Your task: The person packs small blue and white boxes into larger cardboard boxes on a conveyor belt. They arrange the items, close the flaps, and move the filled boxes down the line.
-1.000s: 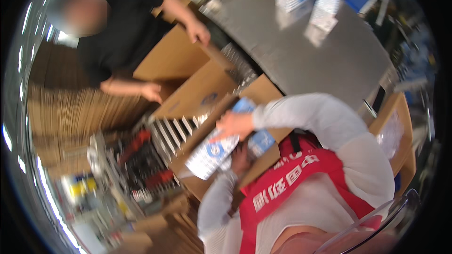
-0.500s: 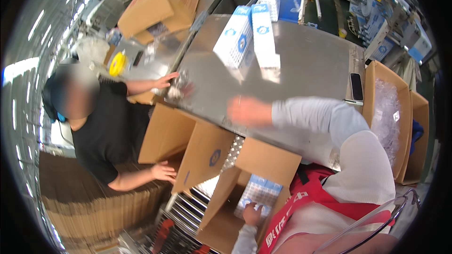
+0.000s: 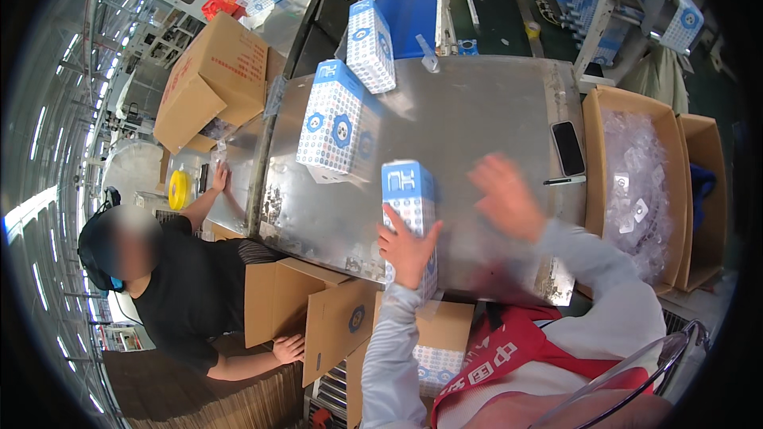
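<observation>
A long blue-and-white pack (image 3: pixel 409 179) in clear wrap lies on the metal table (image 3: pixel 485 119), its near end at the table's front edge. My left hand (image 3: pixel 408 248) lies over it, thumb on one side and fingers on the other. To the right, my right hand (image 3: pixel 509 197) is above the table, blurred, with its fingers apart and nothing in it. Two similar packs, a nearer one (image 3: pixel 330 123) and a farther one (image 3: pixel 370 46), stand toward the back left. Below the table edge, an open cardboard box (image 3: pixel 447 322) contains blue-and-white packs (image 3: pixel 439 369), partly hidden by my left forearm.
A co-worker (image 3: pixel 191 270) at the left has one hand on another open carton (image 3: pixel 338 326). A blue conveyor (image 3: pixel 409 4) meets the table's back. At the right are a phone (image 3: pixel 567 149), a pen (image 3: pixel 564 180) and a carton (image 3: pixel 594 191) of clear plastic.
My left hand has left the packs inside the box and come up onto a pack on the table. My right hand has moved rightward, away from the table's front edge. The view has shifted.
</observation>
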### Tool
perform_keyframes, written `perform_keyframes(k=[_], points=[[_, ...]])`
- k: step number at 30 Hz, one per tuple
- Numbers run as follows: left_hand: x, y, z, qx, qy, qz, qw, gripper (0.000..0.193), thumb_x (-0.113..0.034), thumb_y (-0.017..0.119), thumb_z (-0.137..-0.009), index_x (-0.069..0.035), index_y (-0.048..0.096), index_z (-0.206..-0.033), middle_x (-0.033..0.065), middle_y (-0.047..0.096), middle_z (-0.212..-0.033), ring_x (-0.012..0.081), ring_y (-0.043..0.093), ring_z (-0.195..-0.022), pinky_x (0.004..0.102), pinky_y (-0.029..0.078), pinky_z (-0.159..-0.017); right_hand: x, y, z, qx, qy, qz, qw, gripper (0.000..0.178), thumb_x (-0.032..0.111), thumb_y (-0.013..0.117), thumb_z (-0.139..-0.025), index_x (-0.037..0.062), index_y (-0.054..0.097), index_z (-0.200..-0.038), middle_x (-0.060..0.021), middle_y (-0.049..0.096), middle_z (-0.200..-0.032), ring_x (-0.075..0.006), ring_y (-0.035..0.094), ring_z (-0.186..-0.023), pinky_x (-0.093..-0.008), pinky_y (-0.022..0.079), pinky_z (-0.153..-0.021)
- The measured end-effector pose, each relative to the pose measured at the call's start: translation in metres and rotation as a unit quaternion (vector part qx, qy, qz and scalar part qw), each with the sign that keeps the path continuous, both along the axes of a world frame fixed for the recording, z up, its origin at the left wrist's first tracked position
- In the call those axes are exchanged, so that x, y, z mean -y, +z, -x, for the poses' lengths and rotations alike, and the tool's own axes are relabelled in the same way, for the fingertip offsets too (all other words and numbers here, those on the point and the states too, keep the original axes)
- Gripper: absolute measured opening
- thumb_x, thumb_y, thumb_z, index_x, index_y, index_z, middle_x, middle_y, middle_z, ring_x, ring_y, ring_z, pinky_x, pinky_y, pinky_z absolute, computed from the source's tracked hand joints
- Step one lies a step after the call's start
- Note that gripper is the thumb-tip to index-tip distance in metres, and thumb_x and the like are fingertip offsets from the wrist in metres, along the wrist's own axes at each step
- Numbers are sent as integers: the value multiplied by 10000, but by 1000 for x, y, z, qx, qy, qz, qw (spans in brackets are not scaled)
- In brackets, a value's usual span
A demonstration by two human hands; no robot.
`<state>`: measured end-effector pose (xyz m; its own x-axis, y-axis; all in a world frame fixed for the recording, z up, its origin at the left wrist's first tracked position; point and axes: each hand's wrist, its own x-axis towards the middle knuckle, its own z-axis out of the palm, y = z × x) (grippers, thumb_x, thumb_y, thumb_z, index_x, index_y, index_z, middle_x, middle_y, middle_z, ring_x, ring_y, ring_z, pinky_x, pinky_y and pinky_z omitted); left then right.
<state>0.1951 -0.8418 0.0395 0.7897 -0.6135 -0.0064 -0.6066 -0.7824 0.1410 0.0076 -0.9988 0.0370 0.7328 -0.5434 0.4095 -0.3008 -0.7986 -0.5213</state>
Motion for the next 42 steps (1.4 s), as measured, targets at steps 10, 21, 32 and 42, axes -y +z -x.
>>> perform_keyframes(k=[10,21,32,42], points=[[-109,30,-25,59,-288,392,872,1087,-225,853,-668,-58,223,-1537,261,392,-1339,408,445,-1201,487,366,-1018,-6,-237,392,-385,-614,-91,683,1006,563,778,-747,202,280,-1543,-316,439,-1408,-444,331,-1378,-514,299,-1118],[-437,107,96,-221,-8,362,905,665,-152,794,-794,-64,486,-1376,202,465,-1365,346,508,-1192,445,436,-982,28,-204,429,-297,-407,-162,848,180,258,698,-860,134,668,-985,-118,719,-836,-351,685,-790,-441,534,-720],[-455,-116,48,52,65,34,996,859,-117,752,-745,-219,374,-1510,262,337,-1469,452,327,-1330,607,233,-1110,76,-113,439,-230,-472,-105,845,247,269,708,-868,109,700,-1056,-97,728,-817,-206,708,-783,-347,557,-677],[-452,-192,62,-289,91,-192,934,1548,-753,812,-510,-135,-140,-1562,266,-173,-1598,485,-206,-1451,734,-52,-1078,-169,62,84,104,-64,-547,828,295,191,683,-932,46,626,-1183,-52,659,-1059,-161,660,-920,-352,581,-854]])
